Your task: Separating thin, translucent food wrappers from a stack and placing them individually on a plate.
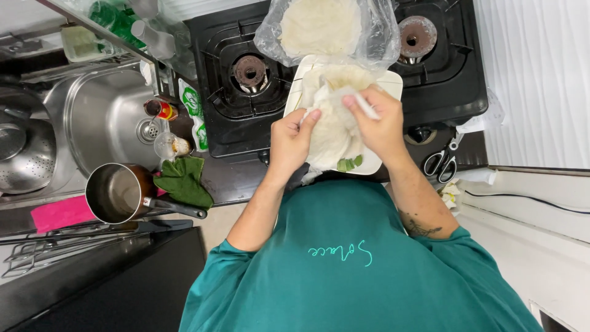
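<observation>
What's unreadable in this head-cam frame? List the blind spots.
- White plate, head view: mostly covered by pale thin sheets and both hands.
- Left hand, right hand: palms face away, grip on sheets partly hidden.
- Plastic bag: cut off by top edge.
- Scissors: blades hidden under white paper.
- Colander: cut by left edge.

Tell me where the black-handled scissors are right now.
In the head view, the black-handled scissors lie on the dark counter at the right, just beyond the black gas stove's front right corner, right of the person's right hand.
</observation>
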